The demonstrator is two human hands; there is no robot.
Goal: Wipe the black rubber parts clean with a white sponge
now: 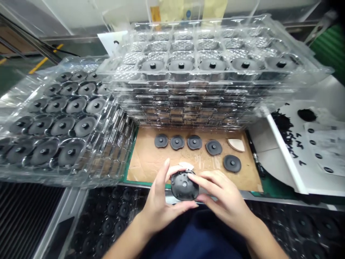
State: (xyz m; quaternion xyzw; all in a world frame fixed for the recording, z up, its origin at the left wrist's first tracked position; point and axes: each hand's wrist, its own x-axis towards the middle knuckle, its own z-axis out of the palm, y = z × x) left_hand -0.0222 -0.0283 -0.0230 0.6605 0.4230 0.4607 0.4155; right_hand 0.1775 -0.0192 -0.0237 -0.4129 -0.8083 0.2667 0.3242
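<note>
Both my left hand (159, 201) and my right hand (219, 192) grip a round black plastic disc (184, 185) above the near edge of a brown cardboard sheet (145, 162). The fingers of my right hand lie across its top, and my left thumb presses its far rim. A small pale piece (185, 166) pokes out just past the disc. Several similar black discs (194, 142) lie in an arc on the cardboard, beyond my hands. A cream wedge-shaped piece (236, 145) rests at the right of that arc.
A tall stack of clear plastic trays (205, 97) stands behind the cardboard. Another clear tray (54, 122) of black discs lies at the left. At the right is a white board (291, 151) with black scraps and papers. Dark trays of discs (113, 216) sit below, near my body.
</note>
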